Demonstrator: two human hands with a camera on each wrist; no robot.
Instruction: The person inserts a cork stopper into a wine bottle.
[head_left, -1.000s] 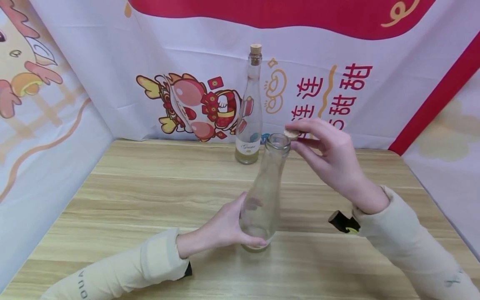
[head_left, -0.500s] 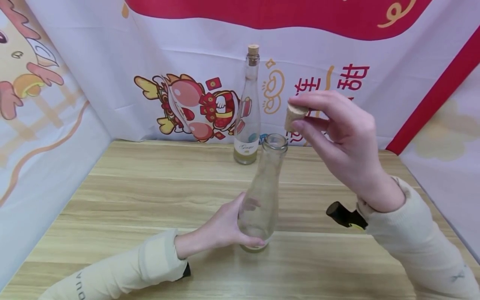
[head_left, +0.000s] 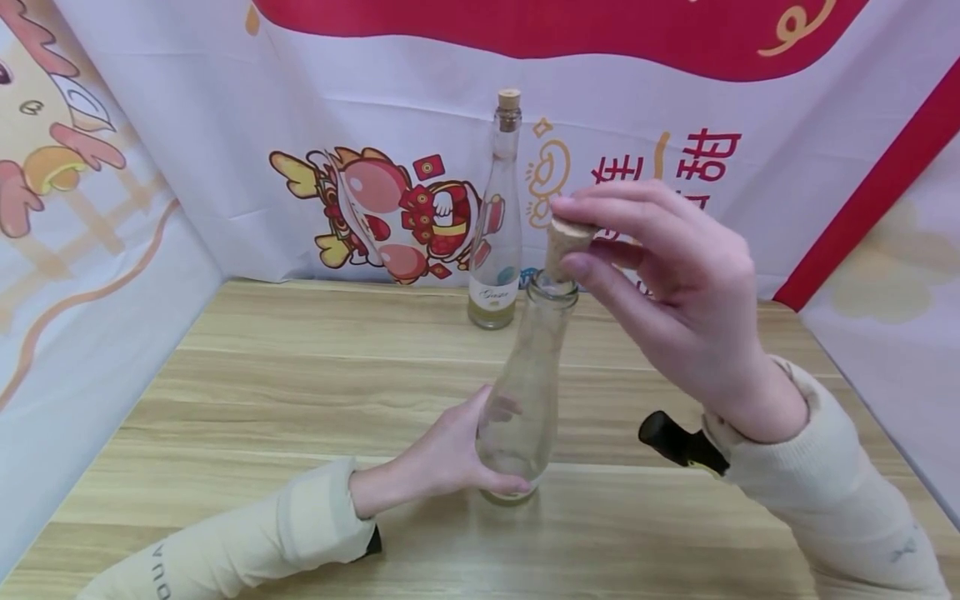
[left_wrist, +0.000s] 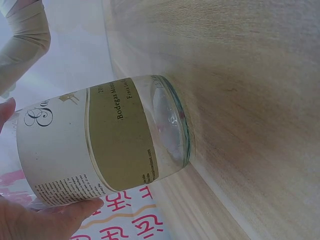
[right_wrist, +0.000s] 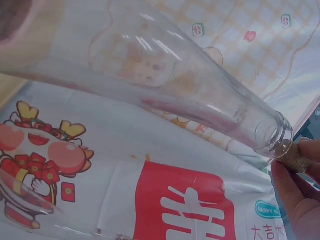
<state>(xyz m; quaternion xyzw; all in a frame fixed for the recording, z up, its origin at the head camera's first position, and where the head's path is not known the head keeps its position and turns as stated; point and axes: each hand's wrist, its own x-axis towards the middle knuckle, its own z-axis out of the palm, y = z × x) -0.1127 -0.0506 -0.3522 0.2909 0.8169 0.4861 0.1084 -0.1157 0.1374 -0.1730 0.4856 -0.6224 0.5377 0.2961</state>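
A clear glass bottle (head_left: pixel 521 400) stands upright on the wooden table, and my left hand (head_left: pixel 450 450) grips it low down, thumb across the front. In the left wrist view its white and olive label (left_wrist: pixel 120 135) faces the camera, and its base rests on the wood. My right hand (head_left: pixel 675 292) pinches a cork (head_left: pixel 567 243) between thumb and fingers at the bottle's mouth. The right wrist view has the cork's lower end (right_wrist: pixel 287 156) at the rim; how far it sits inside cannot be told.
Behind, near the table's back edge, a second bottle (head_left: pixel 497 217) stands with a cork (head_left: pixel 509 108) in its neck. White printed cloth (head_left: pixel 360 75) hangs at the back and sides. The wooden table (head_left: pixel 300 392) extends around the front bottle.
My right hand first lifted the cork up from beside the bottle's mouth, then brought it left and down onto the rim. My left hand and the bottle have stayed put.
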